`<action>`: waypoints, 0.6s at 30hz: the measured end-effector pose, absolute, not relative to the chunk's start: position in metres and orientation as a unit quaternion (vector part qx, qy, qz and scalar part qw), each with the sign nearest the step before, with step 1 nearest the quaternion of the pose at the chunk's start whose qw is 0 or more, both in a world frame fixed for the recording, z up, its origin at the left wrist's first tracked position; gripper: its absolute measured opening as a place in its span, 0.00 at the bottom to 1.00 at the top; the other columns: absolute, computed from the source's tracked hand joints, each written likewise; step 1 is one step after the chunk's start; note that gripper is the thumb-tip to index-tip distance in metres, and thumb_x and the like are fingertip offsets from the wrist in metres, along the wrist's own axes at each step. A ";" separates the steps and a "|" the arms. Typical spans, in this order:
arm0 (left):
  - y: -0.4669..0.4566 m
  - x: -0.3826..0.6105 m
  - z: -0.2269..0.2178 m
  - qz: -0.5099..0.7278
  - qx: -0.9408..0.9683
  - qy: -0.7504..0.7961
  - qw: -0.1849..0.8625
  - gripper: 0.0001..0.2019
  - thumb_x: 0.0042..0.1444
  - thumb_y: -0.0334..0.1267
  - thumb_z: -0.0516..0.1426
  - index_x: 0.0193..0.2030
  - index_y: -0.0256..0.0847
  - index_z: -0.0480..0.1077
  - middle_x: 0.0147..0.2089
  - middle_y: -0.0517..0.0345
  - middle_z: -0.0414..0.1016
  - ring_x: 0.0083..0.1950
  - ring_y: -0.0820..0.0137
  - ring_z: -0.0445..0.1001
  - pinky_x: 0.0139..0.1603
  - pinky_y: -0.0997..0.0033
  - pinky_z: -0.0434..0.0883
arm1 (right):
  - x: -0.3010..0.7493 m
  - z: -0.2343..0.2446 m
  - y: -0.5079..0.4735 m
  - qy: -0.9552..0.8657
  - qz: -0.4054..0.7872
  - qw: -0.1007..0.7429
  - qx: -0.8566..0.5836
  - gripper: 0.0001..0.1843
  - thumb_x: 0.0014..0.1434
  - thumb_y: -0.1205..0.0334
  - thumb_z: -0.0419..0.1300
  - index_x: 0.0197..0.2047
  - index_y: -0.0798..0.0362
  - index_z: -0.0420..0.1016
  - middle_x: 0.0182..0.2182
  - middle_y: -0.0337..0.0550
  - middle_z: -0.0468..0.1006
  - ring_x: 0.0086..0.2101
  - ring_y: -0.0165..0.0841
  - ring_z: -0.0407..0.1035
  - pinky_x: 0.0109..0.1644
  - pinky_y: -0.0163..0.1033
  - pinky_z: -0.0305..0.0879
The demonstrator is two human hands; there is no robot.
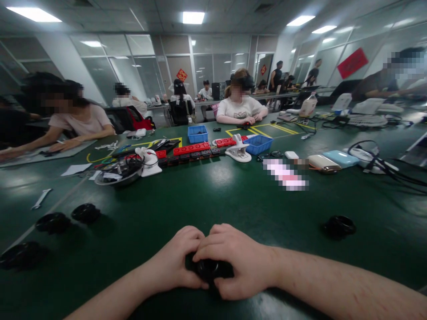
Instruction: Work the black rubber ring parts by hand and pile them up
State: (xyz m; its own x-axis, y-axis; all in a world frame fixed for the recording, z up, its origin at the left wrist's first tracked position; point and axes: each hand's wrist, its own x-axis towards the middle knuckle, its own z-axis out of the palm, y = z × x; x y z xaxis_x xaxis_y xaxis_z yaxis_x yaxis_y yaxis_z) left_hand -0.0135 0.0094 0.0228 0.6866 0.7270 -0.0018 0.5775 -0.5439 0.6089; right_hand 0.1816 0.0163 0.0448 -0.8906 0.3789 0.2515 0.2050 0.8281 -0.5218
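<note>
Close to the table's front edge, my left hand and my right hand are curled around a black round part with a hollow middle. The left fingers wrap its left side, while the right thumb and fingers close on it from the right. Much of the part is hidden by the fingers. Similar glossy black parts lie to the left: one black part, a second black part and a nearer black part. Another black ring-shaped part rests off to the right.
A wrench lies at left on the green table. Behind are a metal bowl of parts, red power strips, a white clip stand, blue bins and cables. Other people sit around the table.
</note>
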 end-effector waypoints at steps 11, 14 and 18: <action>0.004 -0.023 0.026 0.118 0.854 0.384 0.331 0.34 0.38 0.51 0.66 0.53 0.47 0.63 0.52 0.57 0.67 0.55 0.56 0.62 0.59 0.51 0.54 | 0.179 0.041 0.013 -0.923 0.233 0.211 -0.222 0.24 0.47 0.61 0.63 0.48 0.56 0.67 0.41 0.44 0.74 0.39 0.34 0.65 0.45 0.41 0.58; -0.006 -0.012 0.021 0.157 0.829 0.462 0.274 0.39 0.33 0.51 0.67 0.54 0.44 0.61 0.53 0.52 0.67 0.55 0.52 0.63 0.60 0.42 0.50 | 0.178 0.040 0.012 -0.908 0.205 0.220 -0.292 0.24 0.46 0.59 0.64 0.47 0.56 0.69 0.38 0.44 0.74 0.38 0.36 0.64 0.44 0.42 0.58; -0.015 0.005 0.016 0.195 0.805 0.522 0.202 0.25 0.36 0.44 0.66 0.42 0.41 0.66 0.41 0.55 0.71 0.45 0.57 0.69 0.59 0.40 0.49 | 0.174 0.041 0.008 -0.889 0.192 0.224 -0.349 0.20 0.43 0.58 0.66 0.40 0.56 0.72 0.35 0.43 0.73 0.37 0.36 0.62 0.42 0.41 0.59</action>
